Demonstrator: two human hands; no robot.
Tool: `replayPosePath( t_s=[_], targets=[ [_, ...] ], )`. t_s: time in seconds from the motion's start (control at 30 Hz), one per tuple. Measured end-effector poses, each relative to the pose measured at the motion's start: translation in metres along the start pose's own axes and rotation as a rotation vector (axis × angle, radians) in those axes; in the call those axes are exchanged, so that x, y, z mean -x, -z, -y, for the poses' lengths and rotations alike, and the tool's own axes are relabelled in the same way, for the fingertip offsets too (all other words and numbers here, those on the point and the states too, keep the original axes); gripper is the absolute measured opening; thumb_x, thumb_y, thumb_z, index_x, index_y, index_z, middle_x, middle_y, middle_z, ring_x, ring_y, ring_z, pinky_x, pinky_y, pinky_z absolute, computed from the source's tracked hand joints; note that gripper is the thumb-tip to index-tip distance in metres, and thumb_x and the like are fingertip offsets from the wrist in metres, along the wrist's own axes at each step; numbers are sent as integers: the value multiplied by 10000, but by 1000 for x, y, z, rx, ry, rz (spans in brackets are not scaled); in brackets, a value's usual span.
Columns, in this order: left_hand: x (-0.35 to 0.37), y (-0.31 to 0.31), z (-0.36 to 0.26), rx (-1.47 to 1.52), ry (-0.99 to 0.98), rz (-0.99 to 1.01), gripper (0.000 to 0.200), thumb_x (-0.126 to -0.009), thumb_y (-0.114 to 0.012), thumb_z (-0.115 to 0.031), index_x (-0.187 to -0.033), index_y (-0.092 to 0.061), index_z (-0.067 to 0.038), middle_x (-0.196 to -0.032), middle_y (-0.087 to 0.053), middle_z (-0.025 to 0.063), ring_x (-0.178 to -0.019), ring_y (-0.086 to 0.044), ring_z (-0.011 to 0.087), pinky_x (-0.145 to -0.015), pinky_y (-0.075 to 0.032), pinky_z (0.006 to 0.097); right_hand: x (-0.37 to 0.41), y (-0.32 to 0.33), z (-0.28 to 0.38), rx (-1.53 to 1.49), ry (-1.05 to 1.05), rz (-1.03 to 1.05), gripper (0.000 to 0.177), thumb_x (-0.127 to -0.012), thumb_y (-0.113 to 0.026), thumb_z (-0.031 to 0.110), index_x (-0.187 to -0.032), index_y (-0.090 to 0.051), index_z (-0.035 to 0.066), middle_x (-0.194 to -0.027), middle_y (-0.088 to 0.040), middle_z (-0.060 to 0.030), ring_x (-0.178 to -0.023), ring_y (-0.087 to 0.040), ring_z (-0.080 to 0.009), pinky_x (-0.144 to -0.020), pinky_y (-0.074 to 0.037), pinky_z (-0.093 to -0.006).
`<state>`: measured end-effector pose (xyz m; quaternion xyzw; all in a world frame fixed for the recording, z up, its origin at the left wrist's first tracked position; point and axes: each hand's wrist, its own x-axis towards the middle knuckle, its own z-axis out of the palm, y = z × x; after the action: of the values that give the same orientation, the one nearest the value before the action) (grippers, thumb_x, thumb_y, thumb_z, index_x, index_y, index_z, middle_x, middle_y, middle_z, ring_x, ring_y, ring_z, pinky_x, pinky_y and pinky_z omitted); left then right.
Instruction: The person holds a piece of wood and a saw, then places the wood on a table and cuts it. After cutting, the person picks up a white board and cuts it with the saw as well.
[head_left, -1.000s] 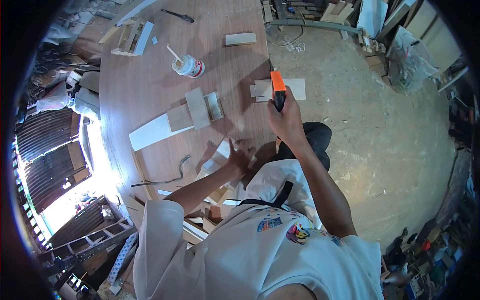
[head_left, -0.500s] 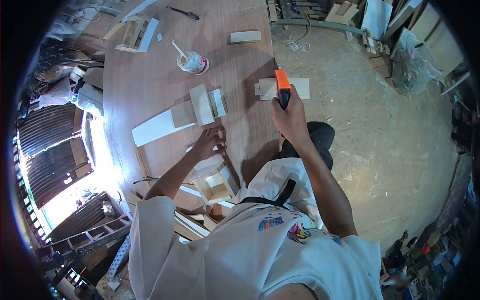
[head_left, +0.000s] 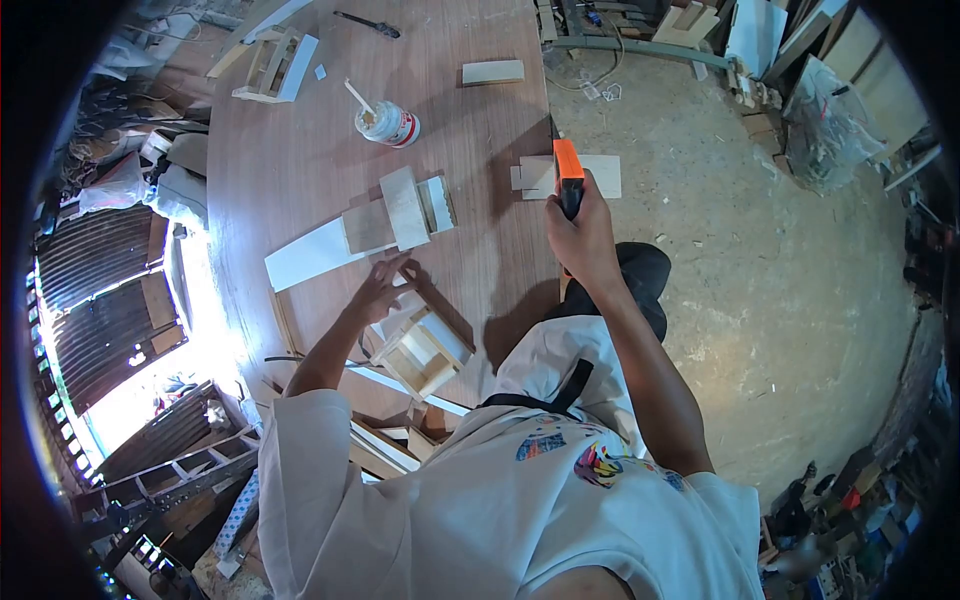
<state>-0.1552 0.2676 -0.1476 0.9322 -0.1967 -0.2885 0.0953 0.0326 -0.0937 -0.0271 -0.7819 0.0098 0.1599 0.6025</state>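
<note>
My right hand is wrapped round an orange-and-black hand tool, held up near the table's right edge; its working end is mostly hidden. At the far end of a small open wooden box is my left hand, its fingers closed on the box's far edge. The box sits tilted at the near edge of the table, its open side facing up toward me. Just beyond my left fingers lies a long white board with a plain wood piece across it.
An open glue jar with a stick in it stands farther back on the table. A loose wood block, a brush and a small wooden frame lie beyond. Pale flat pieces show past the right edge.
My left hand has shifted left and slightly farther from me, and the wooden box has turned, its inside now facing up more. My right hand and the tool have stayed almost still.
</note>
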Motion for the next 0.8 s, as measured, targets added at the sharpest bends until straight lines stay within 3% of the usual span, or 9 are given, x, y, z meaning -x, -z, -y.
replayPosePath(
  t_s=[0.2, 0.23, 0.27, 0.3, 0.33, 0.37, 0.47, 0.6, 0.8],
  targets=[
    [-6, 8, 31, -170, 41, 88, 529, -696, -749, -201, -1208, -622, -231, -1443, -343, 125, -1372, -256, 308, -1124, -234, 428, 3, 5, 5, 15, 16, 14, 214, -814, -565, 57, -988, -466, -17, -769, -584, -204, -728, -627, -376, -654, -473, -387],
    [-15, 6, 32, -157, -25, -56, 401, -698, -730, -133, -1092, -663, -163, -1302, -489, 114, -1289, -387, 278, -1081, -292, 403, 3, 5, 5, 15, 20, 4, 214, -814, -565, 57, -988, -466, -17, -769, -584, -204, -728, -627, -376, -654, -473, -387],
    [-27, 7, 37, -163, -34, -60, 401, -698, -730, -133, -1092, -663, -163, -1302, -489, 114, -1289, -387, 278, -1081, -292, 403, 4, 4, 4, -37, 34, -13, 164, -829, -554, 58, -955, -466, 1, -707, -511, -118, -649, -527, -234, -591, -432, -338],
    [-45, 13, 38, 129, -18, -63, 324, -692, -705, -91, -1010, -671, -138, -1172, -550, 105, -1193, -462, 263, -1026, -346, 389, 4, 3, 3, -89, 49, -31, 117, -845, -543, 59, -921, -465, 18, -646, -439, -31, -570, -427, -93, -529, -391, -289],
    [-64, 17, 33, 422, 0, -62, 250, -686, -680, -49, -929, -679, -112, -1042, -612, 96, -1097, -537, 248, -970, -400, 374, 4, 3, 4, -86, 54, -42, 117, -845, -543, 59, -921, -465, 18, -646, -439, -31, -570, -427, -93, -529, -391, -289],
    [-78, 66, -14, 101, -100, -298, 115, -687, -611, -48, -787, -651, -88, -777, -626, 83, -839, -621, 260, -780, -491, 375, 5, 4, 4, -64, 47, -43, 122, -845, -543, 60, -927, -466, 14, -655, -442, -38, -580, -430, -94, -539, -395, -287],
    [-129, 63, -45, 53, 114, -94, 66, -713, -583, -109, -754, -630, -86, -707, -620, 102, -708, -630, 304, -645, -510, 417, 4, 4, -1, -39, 74, -59, 129, -846, -542, 59, -938, -469, 7, -674, -450, -51, -601, -433, -96, -558, -399, -284],
    [-150, 107, -103, -10, 89, -174, 70, -719, -567, -137, -722, -608, -81, -685, -621, 109, -667, -626, 349, -603, -500, 455, 6, 5, 5, -24, 105, -62, 142, -846, -540, 54, -960, -474, 3, -699, -453, -56, -625, -434, -104, -581, -404, -284],
    [-243, 91, -109, 409, 134, -796, 130, -771, -549, -92, -891, -593, -66, -923, -631, 122, -912, -603, 364, -707, -494, 462, 7, 6, 4, -79, 1, -21, 152, -846, -541, 53, -972, -471, 2, -703, -477, -80, -627, -456, -146, -593, -412, -309]
  ],
)
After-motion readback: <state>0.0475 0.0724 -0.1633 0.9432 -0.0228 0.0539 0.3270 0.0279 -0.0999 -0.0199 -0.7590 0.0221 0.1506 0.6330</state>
